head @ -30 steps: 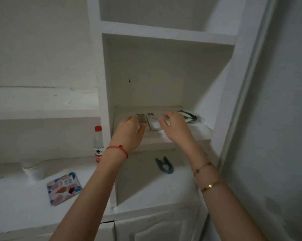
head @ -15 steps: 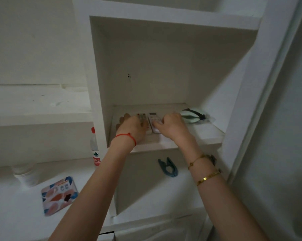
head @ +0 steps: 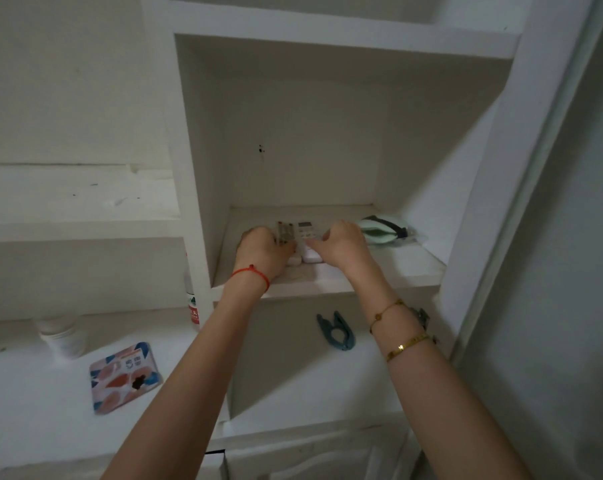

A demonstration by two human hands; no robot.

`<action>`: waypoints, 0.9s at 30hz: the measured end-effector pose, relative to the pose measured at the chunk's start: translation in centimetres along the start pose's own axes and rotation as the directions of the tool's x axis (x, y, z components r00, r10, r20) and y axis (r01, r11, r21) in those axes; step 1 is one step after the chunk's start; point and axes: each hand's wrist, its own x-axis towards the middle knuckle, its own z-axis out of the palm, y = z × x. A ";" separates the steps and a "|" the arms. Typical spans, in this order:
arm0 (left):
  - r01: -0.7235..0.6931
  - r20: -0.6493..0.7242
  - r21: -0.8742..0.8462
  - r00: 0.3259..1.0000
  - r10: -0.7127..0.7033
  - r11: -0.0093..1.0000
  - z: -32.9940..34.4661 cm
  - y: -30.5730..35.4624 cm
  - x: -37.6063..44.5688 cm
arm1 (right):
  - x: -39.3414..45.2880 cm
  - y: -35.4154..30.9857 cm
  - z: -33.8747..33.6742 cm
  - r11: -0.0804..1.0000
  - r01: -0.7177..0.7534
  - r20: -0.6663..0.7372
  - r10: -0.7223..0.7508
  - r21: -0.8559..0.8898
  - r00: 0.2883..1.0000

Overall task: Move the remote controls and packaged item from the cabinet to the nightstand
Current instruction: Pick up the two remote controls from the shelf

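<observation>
Two remote controls lie side by side on the white cabinet shelf (head: 379, 275). The left remote (head: 285, 231) has coloured buttons, and my left hand (head: 263, 252) curls over its near part. The white right remote (head: 307, 237) has a small display, and my right hand (head: 345, 245) closes its fingers on that remote's right edge. A packaged item (head: 383, 230), pale green with a dark strap in clear wrap, rests on the same shelf just right of my right hand, untouched. The nightstand is out of view.
Below the shelf a blue clip (head: 336, 332) lies on the counter. Left of the cabinet wall stand a bottle with a red label (head: 192, 306), stacked paper cups (head: 62, 336) and a patterned packet (head: 125, 375). A door frame (head: 522, 202) rises at the right.
Both hands moved from hovering with spread fingers to closing down onto the two remotes. The camera came closer to the shelf.
</observation>
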 end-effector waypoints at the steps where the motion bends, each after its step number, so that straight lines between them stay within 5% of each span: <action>1: 0.011 -0.008 -0.016 1.000 -0.011 1.000 0.0 0.0 -0.1 | 0.0 0.0 -0.1 1.000 -0.011 0.007 0.011 0.013 1.000; 15: 0.017 -0.072 -0.135 0.997 -0.027 0.991 -0.4 -0.4 -1.3 | -1.2 -1.6 -1.6 0.957 -0.173 0.202 0.126 0.234 0.971; 21: 0.024 -0.167 -0.302 0.983 -0.078 0.953 -1.1 -0.9 -3.1 | -1.9 -0.7 -0.8 0.893 -0.218 0.161 0.167 0.393 0.973; 27: 0.034 -0.123 -0.544 0.985 -0.120 0.838 -1.9 -1.9 -6.5 | -4.8 0.1 -0.4 0.812 -0.153 0.082 0.129 0.564 0.988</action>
